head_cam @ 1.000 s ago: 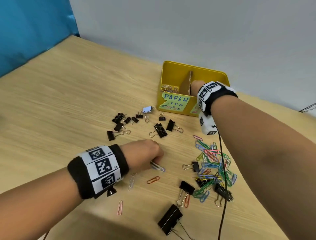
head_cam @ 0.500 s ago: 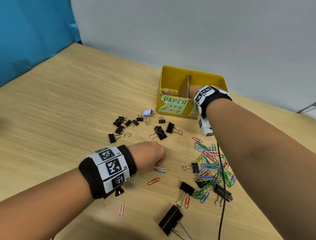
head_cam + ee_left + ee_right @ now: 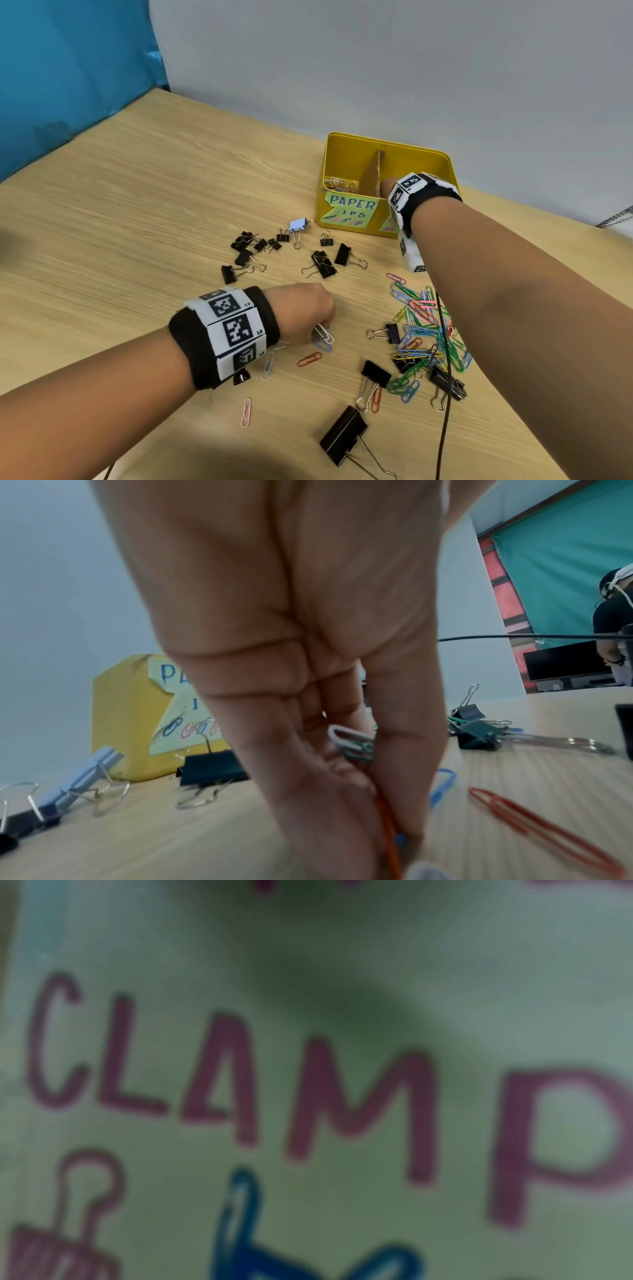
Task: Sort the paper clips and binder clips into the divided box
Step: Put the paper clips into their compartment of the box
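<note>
The wooden table [image 3: 137,212] is bounded at the back by a grey wall, and broad bare room is left on the far-left side of the left hand's fingers. The yellow divided box [image 3: 346,150] is set near that back edge, well beyond those fingers; its cardboard divider [image 3: 375,171] runs front to back, and gold clips are seen in the left compartment behind the "PAPER" label [image 3: 349,212]. The right hand [image 3: 385,186] is dipped into the right compartment; whether its fingers are spread or closed cannot be told, as only a blurred "CLAMP" label [image 3: 308,1096] fills the wrist view. The left hand [image 3: 301,317] is lowered to the tabletop, its fingers [image 3: 308,764] curled together and pinching a small bundle of paper clips [image 3: 322,334], whose long axes point away from the fingertips toward the near right. Black binder clips [image 3: 322,263] are scattered just beyond the fingers, a coloured pile [image 3: 424,329] to their right.
</note>
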The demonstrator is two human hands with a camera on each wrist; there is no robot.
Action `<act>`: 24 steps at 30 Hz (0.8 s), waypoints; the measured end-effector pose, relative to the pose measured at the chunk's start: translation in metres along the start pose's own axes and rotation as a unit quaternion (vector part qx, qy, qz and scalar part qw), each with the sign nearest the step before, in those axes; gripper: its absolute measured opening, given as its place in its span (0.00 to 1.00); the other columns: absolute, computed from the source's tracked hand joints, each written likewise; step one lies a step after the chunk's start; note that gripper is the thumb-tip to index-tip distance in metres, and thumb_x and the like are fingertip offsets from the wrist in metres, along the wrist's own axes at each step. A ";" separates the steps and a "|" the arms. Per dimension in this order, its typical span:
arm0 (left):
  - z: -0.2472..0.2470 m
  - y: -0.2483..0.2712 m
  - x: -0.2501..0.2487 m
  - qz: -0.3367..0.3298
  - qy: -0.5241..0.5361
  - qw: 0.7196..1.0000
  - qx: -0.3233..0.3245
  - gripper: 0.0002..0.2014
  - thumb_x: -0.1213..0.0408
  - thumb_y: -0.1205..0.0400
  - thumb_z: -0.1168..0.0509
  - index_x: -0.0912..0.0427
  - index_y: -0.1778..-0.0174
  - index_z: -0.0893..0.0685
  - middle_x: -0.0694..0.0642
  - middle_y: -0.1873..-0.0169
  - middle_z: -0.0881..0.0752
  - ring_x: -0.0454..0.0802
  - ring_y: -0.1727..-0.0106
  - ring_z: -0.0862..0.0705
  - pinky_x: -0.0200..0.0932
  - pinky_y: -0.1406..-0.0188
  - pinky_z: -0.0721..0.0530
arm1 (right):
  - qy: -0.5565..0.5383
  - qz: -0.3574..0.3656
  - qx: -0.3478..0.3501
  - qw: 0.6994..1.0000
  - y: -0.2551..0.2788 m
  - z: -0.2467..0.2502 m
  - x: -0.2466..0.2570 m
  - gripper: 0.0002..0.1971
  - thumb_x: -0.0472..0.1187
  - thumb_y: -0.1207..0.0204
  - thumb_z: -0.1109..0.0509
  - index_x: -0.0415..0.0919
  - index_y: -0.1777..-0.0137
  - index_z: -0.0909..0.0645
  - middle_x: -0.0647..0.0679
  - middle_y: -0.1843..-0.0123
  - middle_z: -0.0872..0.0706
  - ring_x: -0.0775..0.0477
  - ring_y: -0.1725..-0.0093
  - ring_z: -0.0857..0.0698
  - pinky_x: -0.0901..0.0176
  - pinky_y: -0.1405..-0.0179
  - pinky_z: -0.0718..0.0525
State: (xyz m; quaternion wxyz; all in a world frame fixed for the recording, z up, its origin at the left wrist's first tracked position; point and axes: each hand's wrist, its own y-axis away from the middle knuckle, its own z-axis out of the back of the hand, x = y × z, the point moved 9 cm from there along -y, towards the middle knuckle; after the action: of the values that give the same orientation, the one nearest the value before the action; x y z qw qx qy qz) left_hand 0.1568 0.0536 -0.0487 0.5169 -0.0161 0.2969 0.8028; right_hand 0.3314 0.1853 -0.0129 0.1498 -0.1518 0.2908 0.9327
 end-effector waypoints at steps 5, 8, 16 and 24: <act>0.009 0.005 0.008 0.002 0.018 1.000 -0.007 0.09 0.72 0.25 0.38 0.64 0.54 0.14 0.57 0.62 0.19 0.51 0.60 0.22 0.43 0.60 0.22 | 0.025 0.002 -0.016 1.000 0.003 0.004 -0.005 0.25 0.43 0.27 0.28 0.41 0.29 0.24 0.42 0.28 0.21 0.38 0.28 0.23 0.42 0.31 0.23; 0.014 0.009 0.026 0.017 0.062 0.998 -0.016 0.08 0.73 0.28 0.35 0.60 0.59 0.12 0.46 0.72 0.22 0.48 0.63 0.20 0.42 0.60 0.18 | -0.075 -0.033 -0.111 0.990 0.007 0.038 -0.014 0.19 0.45 0.19 0.39 0.36 0.34 0.21 0.39 0.32 0.18 0.34 0.33 0.20 0.44 0.33 0.20; 0.104 0.021 0.069 0.053 0.234 0.961 -0.136 0.09 0.76 0.29 0.30 0.55 0.66 0.15 0.54 0.73 0.12 0.42 0.76 0.17 0.33 0.71 0.17 | -0.440 0.068 -0.192 0.875 0.043 0.087 0.003 0.06 0.34 0.26 0.31 0.42 0.50 0.19 0.41 0.56 0.15 0.46 0.61 0.15 0.60 0.63 0.15; 0.215 -0.013 0.063 0.081 0.153 0.911 -0.374 0.09 0.65 0.25 0.30 0.63 0.51 0.10 0.61 0.59 0.10 0.49 0.62 0.15 0.38 0.58 0.18 | -0.368 0.062 -0.257 0.892 0.113 0.067 -0.001 0.07 0.42 0.24 0.31 0.42 0.52 0.13 0.46 0.55 0.15 0.46 0.49 0.17 0.64 0.53 0.28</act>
State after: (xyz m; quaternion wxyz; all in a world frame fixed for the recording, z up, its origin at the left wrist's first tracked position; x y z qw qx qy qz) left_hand 0.1987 0.2152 0.1017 0.3539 -0.3071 0.0504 0.8820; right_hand 0.2773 0.1359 0.0962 0.1437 0.1868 -0.0265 0.9715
